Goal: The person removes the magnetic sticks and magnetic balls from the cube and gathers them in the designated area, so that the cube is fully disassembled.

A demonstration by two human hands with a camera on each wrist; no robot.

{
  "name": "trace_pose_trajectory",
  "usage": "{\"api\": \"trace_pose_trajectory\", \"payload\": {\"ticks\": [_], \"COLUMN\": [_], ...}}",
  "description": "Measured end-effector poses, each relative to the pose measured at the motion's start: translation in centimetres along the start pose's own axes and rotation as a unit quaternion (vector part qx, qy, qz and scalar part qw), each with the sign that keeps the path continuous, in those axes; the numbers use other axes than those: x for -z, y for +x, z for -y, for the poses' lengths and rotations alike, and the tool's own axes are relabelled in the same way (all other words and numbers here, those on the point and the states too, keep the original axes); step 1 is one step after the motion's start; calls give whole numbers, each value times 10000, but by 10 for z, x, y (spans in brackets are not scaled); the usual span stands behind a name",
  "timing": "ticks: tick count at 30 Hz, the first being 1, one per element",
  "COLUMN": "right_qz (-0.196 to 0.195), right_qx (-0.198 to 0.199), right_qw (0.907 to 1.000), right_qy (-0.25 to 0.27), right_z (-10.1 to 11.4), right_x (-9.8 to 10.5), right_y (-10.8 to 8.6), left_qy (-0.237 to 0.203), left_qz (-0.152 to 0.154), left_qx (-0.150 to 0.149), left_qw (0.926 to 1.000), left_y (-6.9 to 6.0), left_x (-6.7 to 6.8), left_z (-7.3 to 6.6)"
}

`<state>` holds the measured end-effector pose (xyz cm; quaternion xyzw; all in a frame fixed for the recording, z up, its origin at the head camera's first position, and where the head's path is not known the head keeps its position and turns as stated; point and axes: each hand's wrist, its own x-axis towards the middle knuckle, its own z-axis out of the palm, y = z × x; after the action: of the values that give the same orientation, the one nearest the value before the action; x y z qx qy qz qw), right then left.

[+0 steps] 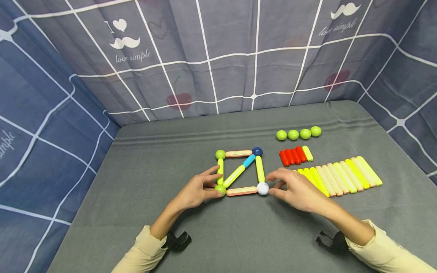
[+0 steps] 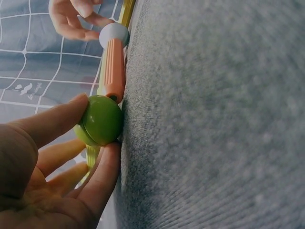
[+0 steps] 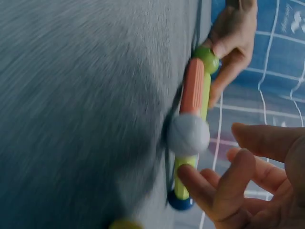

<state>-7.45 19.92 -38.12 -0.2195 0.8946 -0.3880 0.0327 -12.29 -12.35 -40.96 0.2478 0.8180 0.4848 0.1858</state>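
A flat four-sided frame of rods and balls lies on the grey cloth. Its corners are two green balls, a dark blue ball [image 1: 257, 151] and a white ball [image 1: 263, 188]. Orange rods [image 1: 241, 191] form the near and far sides, yellow-green rods [image 1: 260, 169] the other two. A diagonal joins a yellow-green rod to a short blue rod [image 1: 249, 161]. My left hand [image 1: 201, 188] pinches the near-left green ball [image 2: 102, 121] between thumb and finger. My right hand [image 1: 297, 189] hovers around the white ball, thumb apart from it, one fingertip [image 3: 186, 172] close beside it.
Right of the frame lie a row of yellow and pale orange rods [image 1: 351, 176], several short red rods [image 1: 293, 155] beside one short yellow-green rod [image 1: 307, 153], and several green balls [image 1: 293, 135] farther back. A patterned curtain [image 1: 228, 57] hangs behind and at both sides.
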Motion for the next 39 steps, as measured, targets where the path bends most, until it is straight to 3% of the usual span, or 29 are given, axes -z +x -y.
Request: {"api": "trace_pose_trajectory", "payload": {"ticks": [7, 14, 39], "right_qz": [214, 184, 52], "right_qx": [-15, -221, 127], "right_qw": [9965, 9923, 9916], "right_qy": [-812, -1206, -1288], "right_z": [8, 9, 7], "right_x": [-19, -26, -32], "right_y": [14, 17, 19], "left_qy": [-46, 49, 242], "left_qz": [0, -17, -170], "left_qx": [-20, -36, 88], "left_qw": [10000, 10000, 9995], "left_y": [0, 1, 0], "left_x": [-1, -1, -5], "left_z": [0, -1, -3]}}
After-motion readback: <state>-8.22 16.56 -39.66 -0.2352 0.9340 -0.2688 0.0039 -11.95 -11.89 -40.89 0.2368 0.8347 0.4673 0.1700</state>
